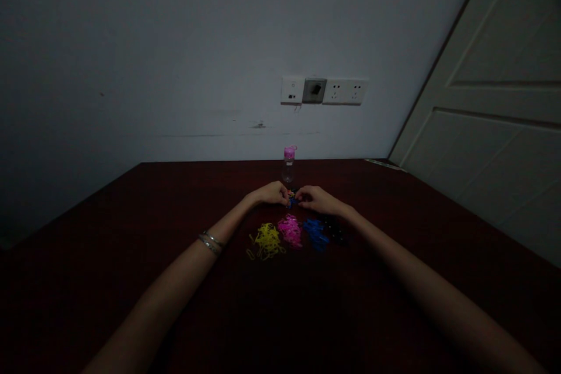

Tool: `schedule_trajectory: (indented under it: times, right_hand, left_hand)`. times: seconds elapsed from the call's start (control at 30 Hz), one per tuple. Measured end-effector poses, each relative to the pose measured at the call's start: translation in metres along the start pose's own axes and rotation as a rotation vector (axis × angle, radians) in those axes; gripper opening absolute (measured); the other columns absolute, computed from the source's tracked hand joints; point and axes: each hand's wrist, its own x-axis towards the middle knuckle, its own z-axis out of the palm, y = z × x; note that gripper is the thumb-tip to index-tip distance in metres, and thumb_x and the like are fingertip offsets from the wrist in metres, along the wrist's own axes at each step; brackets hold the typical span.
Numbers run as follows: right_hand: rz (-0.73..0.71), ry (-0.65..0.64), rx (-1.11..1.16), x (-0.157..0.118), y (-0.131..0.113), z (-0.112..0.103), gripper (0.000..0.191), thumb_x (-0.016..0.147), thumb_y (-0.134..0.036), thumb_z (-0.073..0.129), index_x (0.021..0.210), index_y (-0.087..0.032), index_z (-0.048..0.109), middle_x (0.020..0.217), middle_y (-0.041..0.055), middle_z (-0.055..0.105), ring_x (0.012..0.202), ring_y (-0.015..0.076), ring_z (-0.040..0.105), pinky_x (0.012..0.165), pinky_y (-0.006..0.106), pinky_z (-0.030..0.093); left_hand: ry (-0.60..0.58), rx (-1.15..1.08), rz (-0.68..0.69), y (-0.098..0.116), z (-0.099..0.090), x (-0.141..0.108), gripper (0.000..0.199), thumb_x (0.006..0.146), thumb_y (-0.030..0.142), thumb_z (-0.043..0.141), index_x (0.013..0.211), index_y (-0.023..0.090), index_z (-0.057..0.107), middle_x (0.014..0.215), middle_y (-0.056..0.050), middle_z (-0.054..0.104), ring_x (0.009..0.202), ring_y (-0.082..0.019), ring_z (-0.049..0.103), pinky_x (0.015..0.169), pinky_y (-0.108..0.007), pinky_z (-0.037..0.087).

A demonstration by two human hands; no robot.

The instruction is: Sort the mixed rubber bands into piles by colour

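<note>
My left hand (pixel 274 193) rests at the left edge of a small mixed heap of coloured bands (pixel 291 194), its fingers bunched at the heap; what they hold, if anything, is too small to make out. From the right side, my right hand (pixel 318 199) reaches the same heap, thumb and forefinger slightly apart. Nearer me lie separate piles: yellow rubber bands (pixel 267 241), pink bands (pixel 290 231), blue bands (pixel 316 234) and black bands (pixel 335 230). The black pile sits partly under my right wrist and is hard to see in the dim light.
Just behind the heap stands a clear bottle (pixel 288 172) with a pink cap. The dark red table (pixel 197 181) meets a wall carrying sockets (pixel 345 92). To the right is a white panelled door (pixel 495 128). Two bracelets (pixel 211 242) circle my left wrist.
</note>
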Motion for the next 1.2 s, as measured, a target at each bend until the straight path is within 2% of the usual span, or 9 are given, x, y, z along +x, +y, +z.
schedule_trajectory:
  times: [0.17, 0.33, 0.53, 0.67, 0.77, 0.83, 1.03, 1.1, 1.2]
  right_hand:
    - [0.039, 0.079, -0.123, 0.001, -0.006, 0.012, 0.022, 0.075, -0.017, 0.053, 0.096, -0.018, 0.06, 0.091, 0.0058, 0.06, 0.083, 0.0156, 0.055, 0.072, 0.026, 0.04]
    - [0.066, 0.084, -0.181, -0.001, -0.012, 0.013, 0.022, 0.078, -0.016, 0.049, 0.097, -0.02, 0.059, 0.094, 0.0057, 0.059, 0.083, 0.0154, 0.054, 0.07, 0.024, 0.038]
    - [0.043, 0.106, -0.1, 0.0, -0.007, 0.01, 0.025, 0.077, -0.014, 0.048, 0.099, -0.019, 0.058, 0.09, 0.0043, 0.059, 0.08, 0.0137, 0.054, 0.071, 0.025, 0.039]
    - [0.029, 0.08, 0.036, 0.0, -0.003, -0.002, 0.025, 0.075, -0.013, 0.048, 0.098, -0.015, 0.057, 0.079, 0.0025, 0.059, 0.07, 0.0119, 0.053, 0.066, 0.024, 0.04]
    - [0.047, -0.014, 0.157, -0.003, -0.005, -0.018, 0.025, 0.073, -0.013, 0.048, 0.096, -0.013, 0.056, 0.076, 0.0028, 0.059, 0.065, 0.0107, 0.052, 0.062, 0.023, 0.041]
    - [0.085, -0.121, 0.232, -0.005, -0.007, -0.03, 0.026, 0.07, -0.012, 0.049, 0.095, -0.012, 0.057, 0.075, 0.0031, 0.06, 0.064, 0.0105, 0.053, 0.06, 0.023, 0.041]
    - [0.202, -0.471, 0.384, -0.014, -0.015, -0.051, 0.03, 0.064, -0.011, 0.054, 0.093, -0.015, 0.061, 0.073, 0.0015, 0.062, 0.063, 0.0108, 0.055, 0.054, 0.022, 0.042]
    - [0.224, -0.545, 0.389, -0.015, -0.016, -0.052, 0.029, 0.063, -0.013, 0.056, 0.092, -0.016, 0.061, 0.075, 0.0015, 0.063, 0.063, 0.0109, 0.055, 0.052, 0.021, 0.042]
    - [0.225, -0.586, 0.389, -0.016, -0.016, -0.053, 0.028, 0.063, -0.017, 0.06, 0.09, -0.017, 0.063, 0.078, 0.0026, 0.064, 0.066, 0.0117, 0.056, 0.052, 0.02, 0.042]
  left_hand:
    - [0.0, -0.01, -0.013, 0.005, 0.001, -0.001, 0.016, 0.059, 0.019, 0.058, 0.068, 0.01, 0.067, 0.053, 0.003, 0.051, 0.05, -0.007, 0.039, 0.05, -0.02, 0.029]
    - [-0.001, -0.019, -0.027, 0.008, 0.002, -0.001, 0.013, 0.059, 0.016, 0.056, 0.065, 0.01, 0.066, 0.052, 0.003, 0.051, 0.049, -0.006, 0.039, 0.051, -0.02, 0.03]
    - [0.012, 0.005, -0.024, 0.0, 0.0, 0.001, 0.018, 0.059, 0.019, 0.054, 0.069, 0.009, 0.067, 0.053, 0.002, 0.052, 0.049, -0.007, 0.04, 0.049, -0.02, 0.028]
    - [0.042, -0.002, -0.002, -0.002, -0.005, 0.0, 0.02, 0.061, 0.022, 0.055, 0.071, 0.01, 0.068, 0.055, 0.002, 0.053, 0.051, -0.007, 0.04, 0.049, -0.019, 0.028]
    - [0.081, -0.03, -0.012, 0.003, -0.009, -0.003, 0.022, 0.062, 0.025, 0.055, 0.072, 0.009, 0.068, 0.057, 0.0, 0.055, 0.052, -0.007, 0.041, 0.05, -0.019, 0.029]
    - [0.084, -0.052, -0.006, 0.011, -0.009, -0.004, 0.022, 0.063, 0.024, 0.056, 0.072, 0.009, 0.068, 0.057, 0.0, 0.056, 0.052, -0.007, 0.041, 0.05, -0.019, 0.029]
    - [-0.064, -0.082, 0.109, 0.042, 0.005, -0.004, 0.017, 0.062, 0.016, 0.054, 0.071, 0.009, 0.067, 0.053, 0.002, 0.052, 0.049, -0.006, 0.038, 0.049, -0.018, 0.028]
    - [-0.094, -0.05, 0.137, 0.051, 0.011, -0.005, 0.016, 0.062, 0.016, 0.055, 0.07, 0.01, 0.067, 0.051, 0.003, 0.05, 0.048, -0.005, 0.037, 0.048, -0.018, 0.027]
    - [-0.129, -0.025, 0.139, 0.057, 0.017, -0.006, 0.015, 0.062, 0.015, 0.055, 0.07, 0.01, 0.067, 0.051, 0.003, 0.05, 0.048, -0.006, 0.039, 0.047, -0.019, 0.027]
